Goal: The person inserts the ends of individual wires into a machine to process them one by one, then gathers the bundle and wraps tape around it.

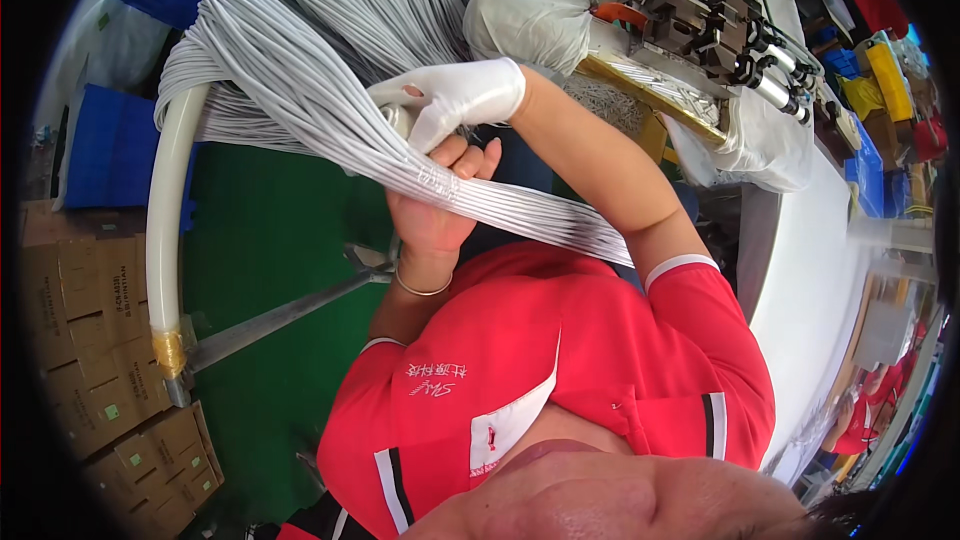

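A thick bundle of thin white-grey cables (300, 80) hangs over a pale curved pole and runs down to the right, across my front. My bare left hand (435, 215), with a bracelet at its wrist, is closed round the bundle from beneath, fingertips showing on its far side. Glossy clear tape (437, 183) lies around the cables at that place. My right hand (455, 100), in a white glove, is bent just above the bundle and closed on a small pale round thing, seemingly a tape roll (397, 121). Part of its fingers is hidden.
The pale pole (170, 230) joins a metal bar (285, 320) at left. Cardboard boxes (100, 330) and a blue bin (115, 145) stand beyond it. At upper right, a machine (700, 30) sits on a plastic-wrapped bench, near a white table (815, 280). Another person (865, 420) is far right.
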### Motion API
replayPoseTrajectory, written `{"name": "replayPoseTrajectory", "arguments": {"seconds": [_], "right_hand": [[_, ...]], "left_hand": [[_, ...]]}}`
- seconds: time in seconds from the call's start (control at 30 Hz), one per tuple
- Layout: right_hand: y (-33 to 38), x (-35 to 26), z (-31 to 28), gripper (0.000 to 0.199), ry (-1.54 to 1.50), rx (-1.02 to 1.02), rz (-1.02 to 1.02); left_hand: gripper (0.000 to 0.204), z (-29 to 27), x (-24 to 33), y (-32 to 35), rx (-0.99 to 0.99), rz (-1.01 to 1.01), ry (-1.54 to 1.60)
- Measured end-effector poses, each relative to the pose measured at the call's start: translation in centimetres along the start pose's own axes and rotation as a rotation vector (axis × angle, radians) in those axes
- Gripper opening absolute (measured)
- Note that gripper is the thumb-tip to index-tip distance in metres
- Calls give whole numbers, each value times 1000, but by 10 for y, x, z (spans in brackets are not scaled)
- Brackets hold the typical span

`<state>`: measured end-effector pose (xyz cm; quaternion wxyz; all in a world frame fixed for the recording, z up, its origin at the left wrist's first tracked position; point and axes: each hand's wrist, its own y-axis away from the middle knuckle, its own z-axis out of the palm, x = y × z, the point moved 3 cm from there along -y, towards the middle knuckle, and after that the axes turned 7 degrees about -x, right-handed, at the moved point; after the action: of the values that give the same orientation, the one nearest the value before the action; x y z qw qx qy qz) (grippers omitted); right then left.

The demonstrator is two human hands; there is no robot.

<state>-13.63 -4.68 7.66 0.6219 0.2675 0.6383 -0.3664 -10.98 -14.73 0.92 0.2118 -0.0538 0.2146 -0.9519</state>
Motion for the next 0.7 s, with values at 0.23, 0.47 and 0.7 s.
{"name": "replayPoseTrajectory", "arguments": {"seconds": [0.23,0.47,0.7], "right_hand": [[12,14,-15,40,-16,159,51],[49,-5,-16,25,250,460,10],[61,-57,49,19,909,579,-100]], "left_hand": [[66,14,-9,6,173,-23,-346],[45,-7,0,21,212,-50,-771],[51,9,-5,22,247,528,-1277]]}}
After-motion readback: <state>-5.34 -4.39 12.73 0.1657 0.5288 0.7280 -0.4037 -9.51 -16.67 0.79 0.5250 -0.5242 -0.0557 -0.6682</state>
